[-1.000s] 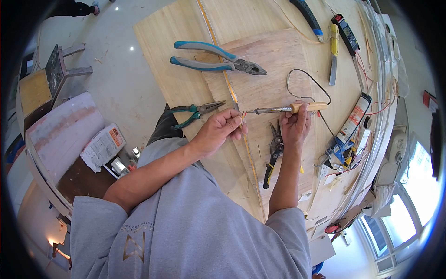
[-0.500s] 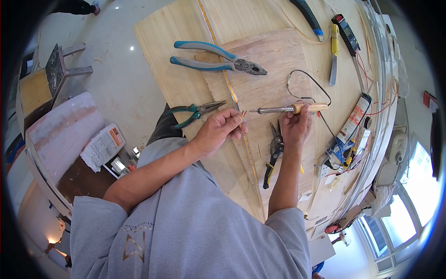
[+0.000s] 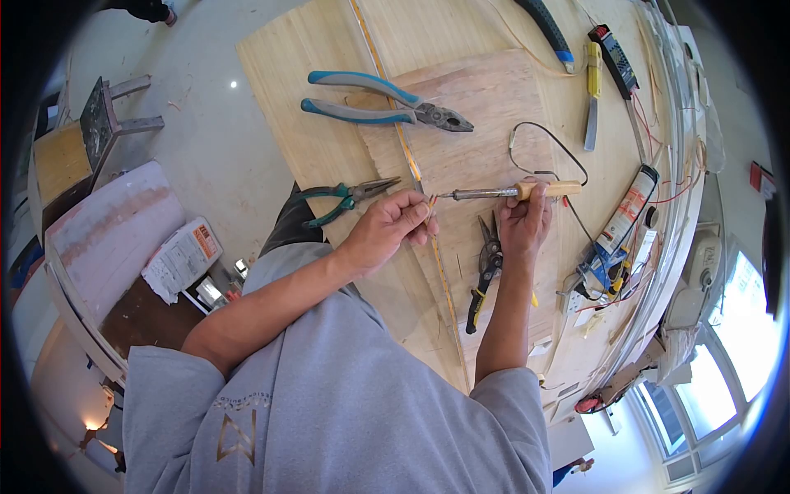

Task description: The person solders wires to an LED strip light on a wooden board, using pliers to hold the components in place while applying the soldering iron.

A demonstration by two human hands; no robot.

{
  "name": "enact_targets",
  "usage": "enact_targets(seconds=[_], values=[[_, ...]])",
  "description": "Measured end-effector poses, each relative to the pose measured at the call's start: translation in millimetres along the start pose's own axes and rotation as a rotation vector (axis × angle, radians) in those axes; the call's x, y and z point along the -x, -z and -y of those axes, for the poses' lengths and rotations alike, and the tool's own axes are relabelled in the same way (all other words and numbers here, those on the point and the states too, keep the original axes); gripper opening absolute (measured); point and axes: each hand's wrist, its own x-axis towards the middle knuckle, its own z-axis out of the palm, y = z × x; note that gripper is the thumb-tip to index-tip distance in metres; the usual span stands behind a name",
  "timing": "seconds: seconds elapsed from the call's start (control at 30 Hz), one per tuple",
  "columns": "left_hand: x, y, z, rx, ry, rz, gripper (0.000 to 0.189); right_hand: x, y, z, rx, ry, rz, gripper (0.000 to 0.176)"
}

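1. Pinches thin reddish and pale wires [image 3: 432, 204] between thumb and fingers of left hand [image 3: 397, 224], above worktop.
2. Grips wooden-handled, metal-barrelled soldering iron [image 3: 487, 194] in right hand [image 3: 525, 226], with fingers wrapped round handle.
3. Points iron's tip at wires, right by their ends; can't tell if touching.
4. Works over broad, pale wooden worktop [image 3: 284, 66], with light-brown wooden board [image 3: 494, 99] on top and narrow orange-yellow strip [image 3: 374, 53] running across, past left hand.
5. Has blue-and-grey combination pliers [image 3: 424, 114] beyond hands, green-handled long-nose pliers [image 3: 350, 198] near left hand, black-and-yellow snips [image 3: 489, 262] beside right forearm.
6. Has more along right side: yellow-handled flat blade [image 3: 593, 86], black oblong box [image 3: 614, 62], white-and-orange cartridge tube [image 3: 629, 206], loose red wires.
7. Shows glossy pale floor [image 3: 202, 90] at left, with paint-marked stool [image 3: 103, 123], stained pinkish panel [image 3: 115, 222], crumpled white-and-orange bag [image 3: 185, 259].
8. Shows bright windows [image 3: 741, 321] lower right; catches other person's dark-trousered leg [image 3: 148, 10] at top left.
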Motion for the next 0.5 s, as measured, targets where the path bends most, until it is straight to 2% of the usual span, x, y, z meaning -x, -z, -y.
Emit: enact_targets(seconds=[0.5], values=[[-1.7,1.6,2.2,0.016,-0.006,0.019,0.019,-0.4,0.8,-1.7,0.008,0.007,-0.019,0.027]])
